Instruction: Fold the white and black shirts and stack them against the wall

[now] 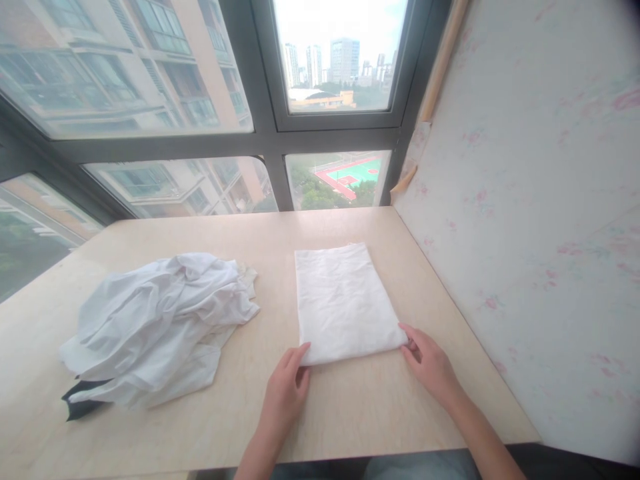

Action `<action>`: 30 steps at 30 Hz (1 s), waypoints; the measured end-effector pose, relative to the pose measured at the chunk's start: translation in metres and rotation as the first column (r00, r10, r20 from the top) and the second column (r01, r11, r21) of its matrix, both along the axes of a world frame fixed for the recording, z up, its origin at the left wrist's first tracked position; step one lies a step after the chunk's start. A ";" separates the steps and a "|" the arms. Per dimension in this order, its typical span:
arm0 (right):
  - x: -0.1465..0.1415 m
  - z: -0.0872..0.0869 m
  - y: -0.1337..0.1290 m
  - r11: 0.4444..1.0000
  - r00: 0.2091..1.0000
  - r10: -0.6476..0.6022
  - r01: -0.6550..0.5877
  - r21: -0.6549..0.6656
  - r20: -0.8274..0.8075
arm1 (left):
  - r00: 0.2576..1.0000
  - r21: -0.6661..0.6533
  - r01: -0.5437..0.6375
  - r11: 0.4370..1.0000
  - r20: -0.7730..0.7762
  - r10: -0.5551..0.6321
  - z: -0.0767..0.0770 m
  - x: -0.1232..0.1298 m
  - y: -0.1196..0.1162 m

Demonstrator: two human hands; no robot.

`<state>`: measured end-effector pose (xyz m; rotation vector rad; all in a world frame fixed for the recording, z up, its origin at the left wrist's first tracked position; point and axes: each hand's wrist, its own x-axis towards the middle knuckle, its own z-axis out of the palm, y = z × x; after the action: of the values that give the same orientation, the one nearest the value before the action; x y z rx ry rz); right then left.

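Note:
A white cloth [345, 300], folded into a flat, neat rectangle, lies on the pale wooden tabletop [380, 413]. My left hand [287, 383] is at its near left corner, thumb and fingers closed on the edge. At the near right corner, my right hand [427, 357] pinches the cloth between thumb and fingers. Whether the cloth is a garment cannot be made out. To the left sits a crumpled heap of white clothes [165, 320], apart from both hands. A dark piece of fabric [85, 398] sticks out from under its near left end.
Dark window frames [270, 143] rise along the table's far edge, with buildings and a sports court outside. A wall with floral paper [525, 220] borders the table on the right. The table's front edge runs just before my body.

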<state>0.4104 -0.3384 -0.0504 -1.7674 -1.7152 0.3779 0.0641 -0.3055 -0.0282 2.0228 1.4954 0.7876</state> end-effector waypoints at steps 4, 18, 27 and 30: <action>-0.001 0.001 0.001 0.999 1.000 0.013 -0.012 0.035 -0.022 | 0.983 0.147 0.010 0.989 -0.184 0.018 0.002 -0.003 -0.005; 0.004 0.016 -0.003 0.964 0.989 -0.108 0.080 0.254 0.099 | 0.984 0.114 0.168 0.979 -0.072 -0.160 0.016 -0.008 -0.011; -0.118 0.041 0.078 0.997 0.931 0.038 -0.061 0.052 0.363 | 0.994 -0.065 -0.109 0.992 -0.022 0.108 0.016 -0.010 0.042; -0.146 0.031 0.095 0.996 0.923 0.054 -0.022 -0.086 0.382 | 0.984 -0.128 -0.177 0.976 -0.048 0.172 0.015 -0.011 0.059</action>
<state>0.2643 -0.2433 -0.0194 -1.9669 -2.0303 0.1192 0.0534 -0.2460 -0.0130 1.8370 1.7179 0.7024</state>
